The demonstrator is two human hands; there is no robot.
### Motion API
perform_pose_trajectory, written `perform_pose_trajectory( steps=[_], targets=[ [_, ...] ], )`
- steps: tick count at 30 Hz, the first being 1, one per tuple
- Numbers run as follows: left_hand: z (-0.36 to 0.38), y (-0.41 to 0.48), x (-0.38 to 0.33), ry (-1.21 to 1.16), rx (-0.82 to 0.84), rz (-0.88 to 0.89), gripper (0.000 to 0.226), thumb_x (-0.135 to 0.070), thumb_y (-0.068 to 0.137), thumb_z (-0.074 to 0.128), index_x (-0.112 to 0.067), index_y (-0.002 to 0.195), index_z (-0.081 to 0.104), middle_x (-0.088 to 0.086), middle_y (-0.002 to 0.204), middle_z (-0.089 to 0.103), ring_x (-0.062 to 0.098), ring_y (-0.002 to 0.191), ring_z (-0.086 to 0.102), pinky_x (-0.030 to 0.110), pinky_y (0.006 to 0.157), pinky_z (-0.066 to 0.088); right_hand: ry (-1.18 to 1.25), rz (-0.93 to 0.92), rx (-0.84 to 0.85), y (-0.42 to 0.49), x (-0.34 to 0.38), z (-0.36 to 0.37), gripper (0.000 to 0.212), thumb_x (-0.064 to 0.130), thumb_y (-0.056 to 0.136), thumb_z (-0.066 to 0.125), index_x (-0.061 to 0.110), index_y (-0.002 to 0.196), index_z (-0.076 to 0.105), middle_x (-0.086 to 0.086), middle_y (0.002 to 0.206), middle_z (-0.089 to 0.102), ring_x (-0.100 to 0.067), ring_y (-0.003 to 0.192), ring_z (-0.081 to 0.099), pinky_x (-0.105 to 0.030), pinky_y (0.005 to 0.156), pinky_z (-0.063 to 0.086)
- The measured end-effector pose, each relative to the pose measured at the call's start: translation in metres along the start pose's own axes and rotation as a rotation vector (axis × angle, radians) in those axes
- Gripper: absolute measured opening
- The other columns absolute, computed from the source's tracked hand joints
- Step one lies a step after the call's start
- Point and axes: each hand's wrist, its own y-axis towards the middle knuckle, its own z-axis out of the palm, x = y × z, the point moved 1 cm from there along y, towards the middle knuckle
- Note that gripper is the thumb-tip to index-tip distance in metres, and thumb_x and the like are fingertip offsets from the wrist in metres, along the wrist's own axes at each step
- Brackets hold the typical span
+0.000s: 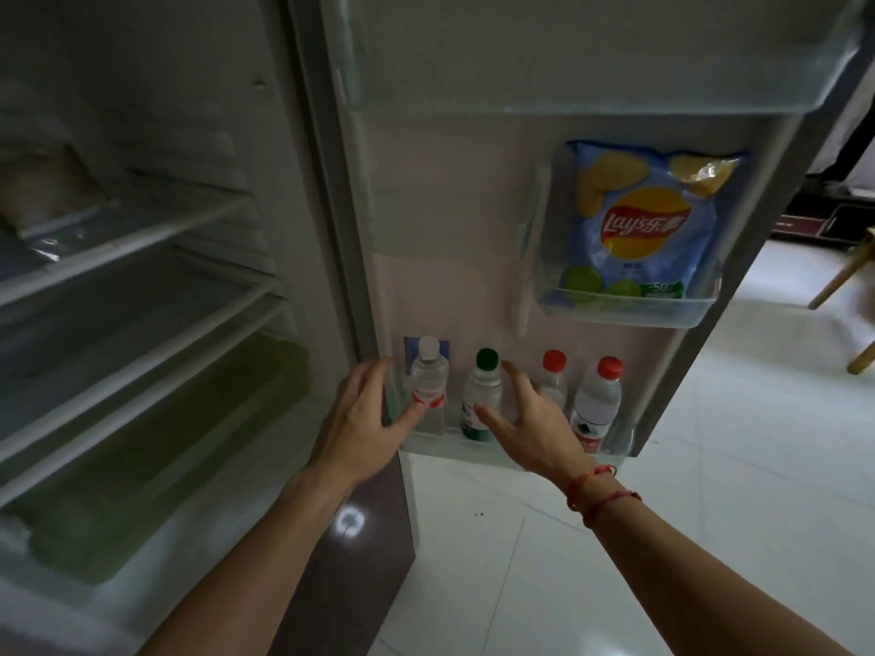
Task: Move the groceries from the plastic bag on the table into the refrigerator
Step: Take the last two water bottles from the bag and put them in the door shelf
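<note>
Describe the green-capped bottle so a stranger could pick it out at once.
On the open refrigerator door, below the blue chip bag, the bottom shelf holds a row of clear bottles. The green-capped bottle is second from the hinge side. Its dark green cap sets it apart: the neighbours are a white-capped bottle and a red-capped bottle.

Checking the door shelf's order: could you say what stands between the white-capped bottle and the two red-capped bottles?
A green-capped bottle stands there, partly behind the right hand, as the head view shows.
</note>
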Motion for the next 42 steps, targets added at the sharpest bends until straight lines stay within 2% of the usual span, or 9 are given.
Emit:
perform_pose_trajectory(
  steps=[5, 9, 19, 27, 37, 42],
  targets=[
    [-0.013, -0.023, -0.014, 0.311, -0.125, 0.115, 0.076, -0.066, 0.082, 0.054, -0.015, 0.137, 0.045, 0.011, 0.142, 0.042, 0.028, 0.127, 0.044, 0.043, 0.095, 0.05, -0.316, -0.115, -0.095, -0.021, 0.003, -0.013, 0.077, 0.069, 0.092, 0.043, 0.038, 0.156, 0.014, -0.014, 0.16, 0.026, -0.036, 0.143, 0.033, -0.055, 0.113, 0.037],
    [-0.014, -0.033, -0.019, 0.373, -0.13, 0.114, 0.081, -0.072, 0.081, 0.045, -0.015, 0.138, 0.045, 0.012, 0.145, 0.042, 0.03, 0.131, 0.042, 0.046, 0.098, 0.049, -0.442, -0.152, -0.119, -0.035, 0.004, -0.019, 0.077, 0.071, 0.092, 0.042, 0.038, 0.157, 0.014, -0.013, 0.164, 0.018, -0.036, 0.147, 0.024, -0.054, 0.116, 0.031],
    [-0.012, -0.043, -0.037, 0.382, -0.145, 0.064, 0.085, -0.074, 0.081, 0.039, -0.017, 0.143, 0.04, 0.01, 0.148, 0.038, 0.027, 0.134, 0.038, 0.043, 0.1, 0.047, -0.458, -0.198, -0.1, -0.042, -0.001, -0.035, 0.077, 0.069, 0.093, 0.042, 0.037, 0.157, 0.014, -0.013, 0.164, 0.017, -0.036, 0.148, 0.022, -0.054, 0.116, 0.03],
    [-0.01, -0.067, -0.054, 0.399, -0.179, 0.057, 0.083, -0.072, 0.081, 0.041, -0.015, 0.141, 0.044, 0.01, 0.145, 0.042, 0.027, 0.132, 0.04, 0.043, 0.101, 0.046, -0.478, -0.218, -0.083, -0.058, -0.007, -0.044, 0.078, 0.071, 0.093, 0.04, 0.038, 0.157, 0.012, -0.012, 0.165, 0.015, -0.038, 0.148, 0.022, -0.056, 0.117, 0.029],
    [-0.022, -0.111, -0.065, 0.406, -0.194, 0.08, 0.082, -0.072, 0.081, 0.041, -0.015, 0.141, 0.044, 0.012, 0.144, 0.043, 0.028, 0.13, 0.043, 0.045, 0.099, 0.047, -0.481, -0.222, -0.139, -0.11, 0.0, -0.043, 0.076, 0.069, 0.093, 0.043, 0.037, 0.157, 0.016, -0.013, 0.164, 0.019, -0.037, 0.147, 0.024, -0.055, 0.117, 0.029],
    [-0.026, -0.153, -0.067, 0.422, -0.165, 0.08, 0.084, -0.073, 0.082, 0.036, -0.016, 0.143, 0.043, 0.01, 0.146, 0.042, 0.026, 0.133, 0.042, 0.043, 0.101, 0.042, -0.498, -0.22, -0.165, -0.149, 0.001, -0.036, 0.077, 0.07, 0.092, 0.043, 0.037, 0.157, 0.018, -0.011, 0.162, 0.023, -0.035, 0.146, 0.026, -0.054, 0.117, 0.03]
  ],
)
